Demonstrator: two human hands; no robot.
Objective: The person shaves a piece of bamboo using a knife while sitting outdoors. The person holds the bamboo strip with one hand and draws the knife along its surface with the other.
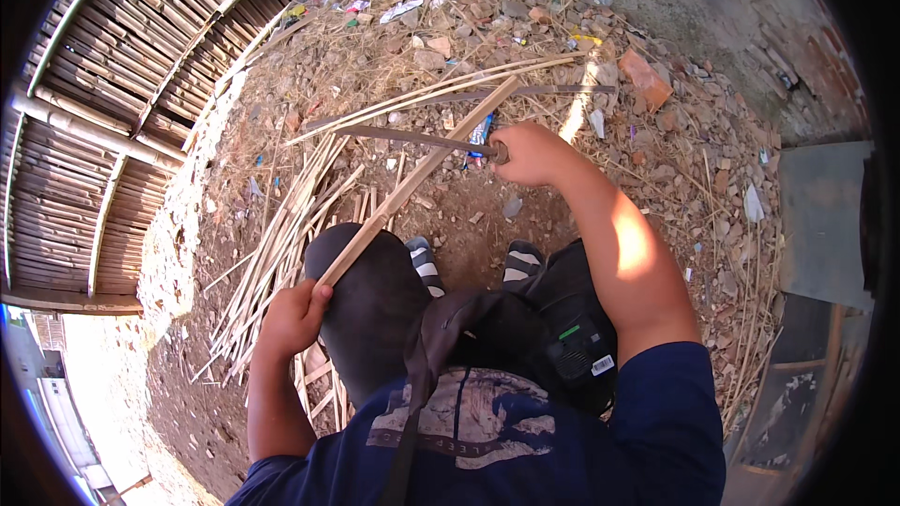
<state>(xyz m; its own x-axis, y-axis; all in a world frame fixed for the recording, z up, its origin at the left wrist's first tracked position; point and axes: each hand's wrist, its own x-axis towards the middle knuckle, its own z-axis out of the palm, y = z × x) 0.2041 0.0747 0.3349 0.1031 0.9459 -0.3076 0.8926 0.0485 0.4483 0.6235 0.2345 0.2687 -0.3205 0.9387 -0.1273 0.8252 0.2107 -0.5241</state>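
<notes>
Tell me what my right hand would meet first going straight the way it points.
Likely the split bamboo strip your left hand holds: it slants across just ahead of your right hand, which grips a long-bladed knife. Depth is unclear, so your hand might pass above or below the strip.

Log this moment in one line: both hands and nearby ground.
left hand: grips pale strip; right hand: holds knife, blade crossing strip in view; ground: loose strips at left, brick piece beyond right hand
</notes>
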